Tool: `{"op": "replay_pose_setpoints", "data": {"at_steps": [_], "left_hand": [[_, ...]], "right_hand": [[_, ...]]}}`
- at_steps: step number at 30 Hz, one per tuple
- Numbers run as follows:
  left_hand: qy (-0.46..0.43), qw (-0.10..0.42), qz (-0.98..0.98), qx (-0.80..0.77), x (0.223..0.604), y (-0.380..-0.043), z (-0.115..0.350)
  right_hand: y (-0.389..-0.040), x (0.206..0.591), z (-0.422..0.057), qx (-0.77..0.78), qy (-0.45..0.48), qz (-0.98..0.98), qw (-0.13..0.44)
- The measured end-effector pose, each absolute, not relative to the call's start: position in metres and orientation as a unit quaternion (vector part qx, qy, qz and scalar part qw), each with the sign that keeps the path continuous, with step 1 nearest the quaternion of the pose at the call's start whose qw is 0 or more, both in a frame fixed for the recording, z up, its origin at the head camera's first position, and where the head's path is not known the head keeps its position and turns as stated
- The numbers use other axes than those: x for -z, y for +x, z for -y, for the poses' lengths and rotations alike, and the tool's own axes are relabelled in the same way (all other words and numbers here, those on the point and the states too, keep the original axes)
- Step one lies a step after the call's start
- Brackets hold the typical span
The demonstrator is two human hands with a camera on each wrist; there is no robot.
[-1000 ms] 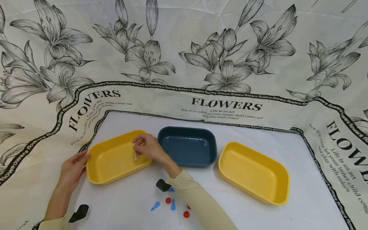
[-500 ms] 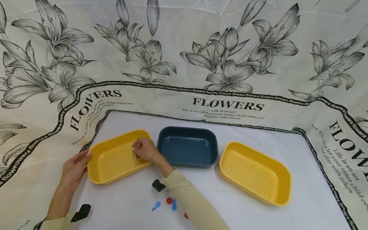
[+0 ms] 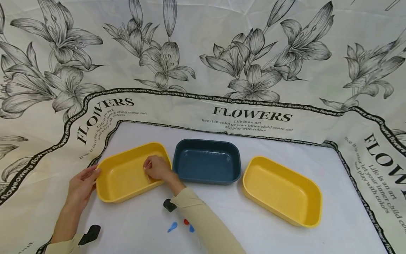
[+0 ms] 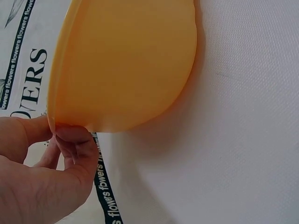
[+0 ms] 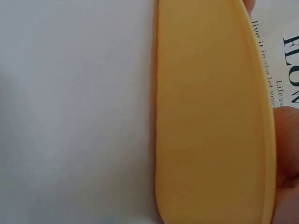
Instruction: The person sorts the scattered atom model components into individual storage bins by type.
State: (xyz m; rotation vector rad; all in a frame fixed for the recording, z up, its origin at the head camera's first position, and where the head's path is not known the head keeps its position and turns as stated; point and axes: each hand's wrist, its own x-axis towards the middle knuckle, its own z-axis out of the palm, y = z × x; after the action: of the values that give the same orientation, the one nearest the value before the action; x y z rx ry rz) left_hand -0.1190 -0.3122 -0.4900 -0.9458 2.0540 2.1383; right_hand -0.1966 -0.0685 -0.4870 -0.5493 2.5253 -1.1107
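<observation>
My left hand (image 3: 79,187) pinches the outer corner of the left yellow tray (image 3: 123,180) between thumb and fingers. In the left wrist view, the fingertips of this hand (image 4: 56,172) grip the tray's rim (image 4: 53,88). Over the tray's right end, my right hand (image 3: 157,167) pinches a thin pale stick (image 3: 148,179) that points down into it. The stick's exact kind is too small to tell. From the right wrist, the tray's side wall (image 5: 210,112) hides most of the right hand (image 5: 287,149) and the stick.
A dark blue tray (image 3: 207,165) stands beside the left tray, and another yellow tray (image 3: 282,192) lies to the right. Near the right sleeve are a blue teardrop-shaped piece (image 3: 172,227) and a red ball (image 3: 186,222). Flower-printed cloth (image 3: 253,116) borders the white surface.
My right hand has shifted slightly left and lower in the tray with the pale stick. Its sleeve now covers more of the red and blue pieces. The left hand keeps its hold.
</observation>
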Motion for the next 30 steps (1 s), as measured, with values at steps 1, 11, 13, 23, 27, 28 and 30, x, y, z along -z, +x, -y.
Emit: {"op": "replay_pose_setpoints", "data": {"at_steps": [1,11,13,23,27,28,30], "left_hand": [[-0.302,0.015,-0.658,-0.69,0.49,-0.119,0.312],[-0.308,0.011,-0.675,-0.67,0.496,-0.122,0.314],[-0.31,0.012,-0.666,-0.678,0.495,-0.121,0.314],[-0.315,0.027,-0.653,-0.688,0.487,-0.122,0.311],[-0.318,0.028,-0.652,-0.688,0.487,-0.123,0.311],[-0.321,0.029,-0.652,-0.686,0.487,-0.123,0.311],[-0.328,0.029,-0.651,-0.684,0.486,-0.124,0.311]], "right_hand": [[-0.196,0.489,0.07,0.387,-0.194,-0.886,0.166],[-0.192,0.488,0.075,0.356,-0.182,-0.9,0.177],[-0.192,0.488,0.075,0.353,-0.182,-0.9,0.176],[-0.192,0.481,0.067,0.393,-0.198,-0.885,0.151],[-0.191,0.478,0.061,0.415,-0.208,-0.874,0.142],[-0.191,0.477,0.06,0.421,-0.208,-0.871,0.141],[-0.19,0.476,0.057,0.436,-0.208,-0.864,0.14]]}}
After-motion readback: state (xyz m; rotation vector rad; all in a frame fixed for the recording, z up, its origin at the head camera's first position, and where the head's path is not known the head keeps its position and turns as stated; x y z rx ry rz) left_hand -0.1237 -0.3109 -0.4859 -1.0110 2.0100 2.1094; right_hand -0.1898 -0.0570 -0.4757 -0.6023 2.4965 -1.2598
